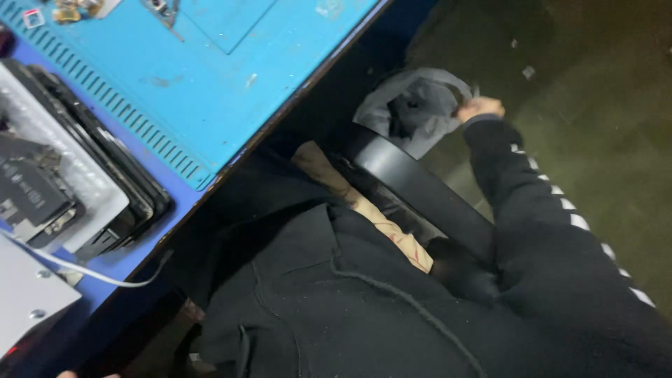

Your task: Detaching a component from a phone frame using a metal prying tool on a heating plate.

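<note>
Your right hand (pixel 479 107) is stretched out to the side, away from the tabletop (pixel 231 91), and its grip is closed on the edge of a grey bag (pixel 413 105). The bag hangs or lies just beside the black armrest (pixel 420 192) of your chair, above the dark floor (pixel 602 105). Its mouth looks open, but I cannot see if there is something inside. Your black sleeve with the white marks (pixel 553 210) covers the whole arm.

Your left hand (pixel 70 374) is almost out of the view; only a small part shows at the bottom edge, so I cannot tell if its grip is apart or together.

On the blue mat of the tabletop, the opened phones (pixel 105 175) lie in a stack at the left, well apart from your right hand. A white cable (pixel 91 273) runs near them, and some small parts (pixel 70 10) lie at the far corner.

As I judge it, you are only at the step of taking the bag. It is held, but not yet lifted to the tabletop, and the phones are not touched at this moment. What remains with the bag is all ahead.
</note>
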